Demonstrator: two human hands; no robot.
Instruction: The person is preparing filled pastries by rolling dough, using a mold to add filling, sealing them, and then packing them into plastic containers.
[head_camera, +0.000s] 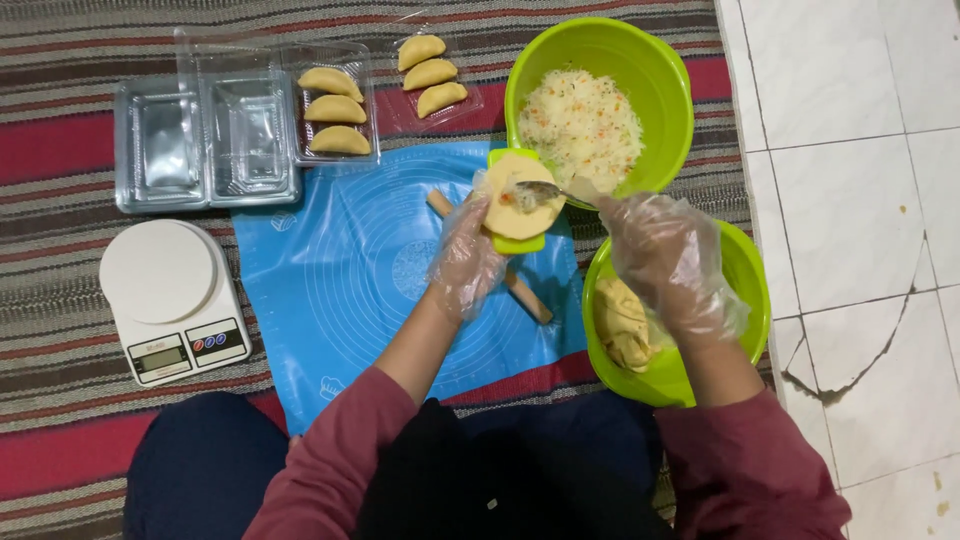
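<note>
Head view: green bowl (672, 80) holds shredded filling (580, 120) (second bowl (745, 270): dough (622, 322)).

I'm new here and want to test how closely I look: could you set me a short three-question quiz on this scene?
1. True or false: the left hand holds a green mould with a round of dough on it.
2. Which tool does the right hand hold? A) knife B) spoon C) brush
3. How many shaped pastries lie in the clear trays in all?

Key: 1 true. 2 B; it sets filling on the dough. 3 six: three pastries in one tray, three in another.
</note>
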